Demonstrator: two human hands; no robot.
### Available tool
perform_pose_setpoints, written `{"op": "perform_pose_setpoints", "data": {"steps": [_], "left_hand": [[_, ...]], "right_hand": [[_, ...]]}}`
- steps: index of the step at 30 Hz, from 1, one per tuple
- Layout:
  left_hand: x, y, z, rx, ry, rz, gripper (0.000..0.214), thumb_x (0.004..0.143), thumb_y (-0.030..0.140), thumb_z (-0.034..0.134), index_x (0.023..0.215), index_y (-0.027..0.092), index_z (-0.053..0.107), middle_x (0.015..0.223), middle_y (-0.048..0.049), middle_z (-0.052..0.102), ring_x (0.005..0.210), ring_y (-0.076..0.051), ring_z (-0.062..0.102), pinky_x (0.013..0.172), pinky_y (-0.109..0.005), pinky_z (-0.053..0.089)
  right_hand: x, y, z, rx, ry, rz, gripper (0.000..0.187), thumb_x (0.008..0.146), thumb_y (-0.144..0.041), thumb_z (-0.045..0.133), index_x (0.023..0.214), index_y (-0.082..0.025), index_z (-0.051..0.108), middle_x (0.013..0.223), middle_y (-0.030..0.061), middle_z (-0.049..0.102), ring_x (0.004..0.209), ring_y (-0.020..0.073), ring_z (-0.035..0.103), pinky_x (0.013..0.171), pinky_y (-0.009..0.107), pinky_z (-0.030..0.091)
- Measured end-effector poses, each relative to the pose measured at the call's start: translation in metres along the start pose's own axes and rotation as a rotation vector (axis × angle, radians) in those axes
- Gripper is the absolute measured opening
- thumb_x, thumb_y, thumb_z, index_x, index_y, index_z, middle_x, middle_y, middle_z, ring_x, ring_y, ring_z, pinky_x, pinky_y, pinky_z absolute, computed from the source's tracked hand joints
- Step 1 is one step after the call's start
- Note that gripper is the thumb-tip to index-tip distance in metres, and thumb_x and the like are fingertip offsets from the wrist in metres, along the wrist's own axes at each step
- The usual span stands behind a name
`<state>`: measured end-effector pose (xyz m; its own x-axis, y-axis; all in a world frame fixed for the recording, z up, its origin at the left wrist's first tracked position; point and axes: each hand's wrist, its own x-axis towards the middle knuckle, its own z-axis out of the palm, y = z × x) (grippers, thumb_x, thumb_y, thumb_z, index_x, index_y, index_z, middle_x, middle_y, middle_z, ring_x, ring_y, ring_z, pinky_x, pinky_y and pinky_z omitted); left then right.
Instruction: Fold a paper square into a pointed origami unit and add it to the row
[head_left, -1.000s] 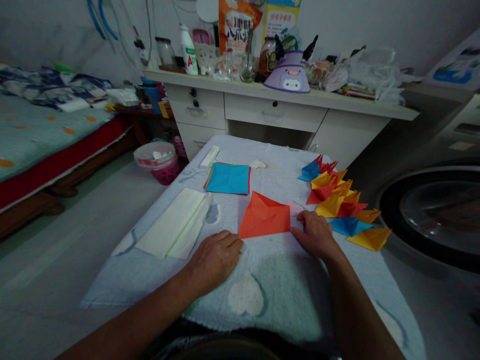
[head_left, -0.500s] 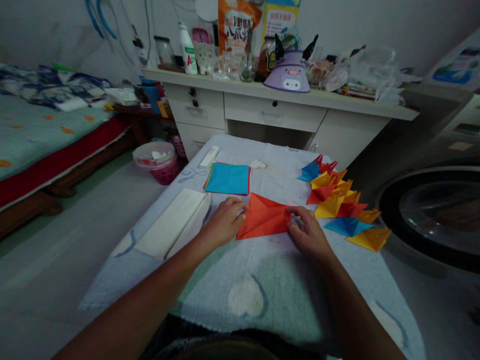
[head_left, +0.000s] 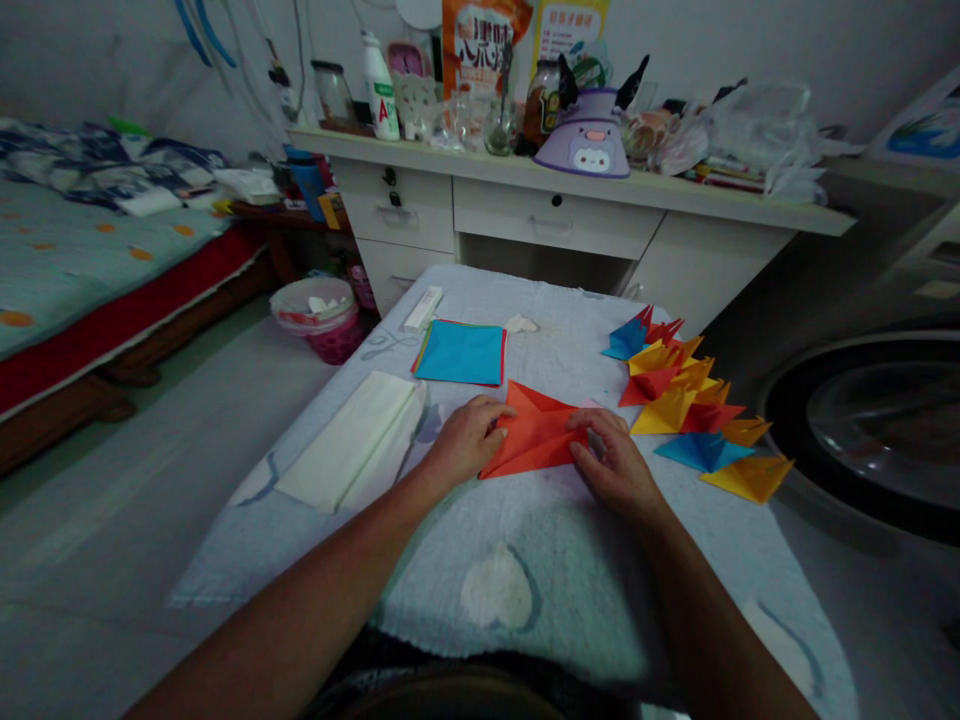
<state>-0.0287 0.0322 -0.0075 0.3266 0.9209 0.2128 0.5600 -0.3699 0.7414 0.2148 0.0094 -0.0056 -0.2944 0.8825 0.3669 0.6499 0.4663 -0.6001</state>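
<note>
An orange-red sheet of origami paper [head_left: 536,430], creased and partly folded, lies on the cloth-covered table [head_left: 420,590] in front of me. My left hand [head_left: 472,437] grips its left edge between thumb and fingers. At the right edge, my right hand [head_left: 611,450] pinches the paper the same way. Just behind it is a stack of square paper [head_left: 461,352], blue on top with red and other colours showing at the edges. To the right stand several folded paper pieces [head_left: 675,390] in blue, red, yellow and orange, set in a slanting row.
A pale folded packet [head_left: 345,440] lies left of my left arm. A small white box [head_left: 424,309] and a crumpled white scrap [head_left: 521,323] are farther back. Beyond stands a white desk [head_left: 555,215] with a purple visor [head_left: 589,140]; a pink bin [head_left: 330,335] is on the floor.
My left hand has moved slightly right over the left edge of the orange-red paper, and its fingers reach farther in. My right hand stays at the right edge. The view has shifted slightly.
</note>
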Motion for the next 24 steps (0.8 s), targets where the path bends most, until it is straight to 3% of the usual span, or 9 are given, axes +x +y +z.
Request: {"op": "perform_pose_setpoints", "data": {"steps": [5, 15, 24], "left_hand": [[-0.001, -0.003, 0.000, -0.084, 0.061, 0.013, 0.028, 0.079, 0.005, 0.052, 0.097, 0.016, 0.071, 0.097, -0.0053, 0.066, 0.086, -0.016, 0.063, 0.079, -0.028, 0.048], [-0.008, 0.002, -0.010, -0.218, 0.201, -0.025, 0.022, 0.083, 0.011, 0.052, 0.095, 0.017, 0.070, 0.090, -0.0023, 0.061, 0.078, -0.013, 0.059, 0.069, -0.023, 0.044], [-0.017, 0.009, -0.004, -0.197, 0.184, 0.032, 0.026, 0.082, 0.010, 0.055, 0.101, 0.019, 0.069, 0.090, -0.0010, 0.058, 0.072, -0.010, 0.056, 0.065, -0.021, 0.044]], "right_hand": [[0.000, 0.000, -0.002, 0.026, 0.047, 0.019, 0.004, 0.084, -0.022, 0.055, 0.084, -0.024, 0.058, 0.108, 0.0070, 0.061, 0.110, 0.0268, 0.052, 0.098, 0.048, 0.035], [-0.001, 0.002, -0.006, 0.033, 0.146, 0.030, 0.011, 0.079, -0.013, 0.053, 0.081, -0.024, 0.057, 0.111, 0.0064, 0.058, 0.109, 0.0248, 0.052, 0.095, 0.044, 0.038], [-0.003, 0.004, -0.001, -0.217, -0.016, 0.064, 0.020, 0.070, -0.007, 0.053, 0.082, -0.021, 0.059, 0.112, 0.0086, 0.057, 0.107, 0.0273, 0.049, 0.090, 0.043, 0.039]]}}
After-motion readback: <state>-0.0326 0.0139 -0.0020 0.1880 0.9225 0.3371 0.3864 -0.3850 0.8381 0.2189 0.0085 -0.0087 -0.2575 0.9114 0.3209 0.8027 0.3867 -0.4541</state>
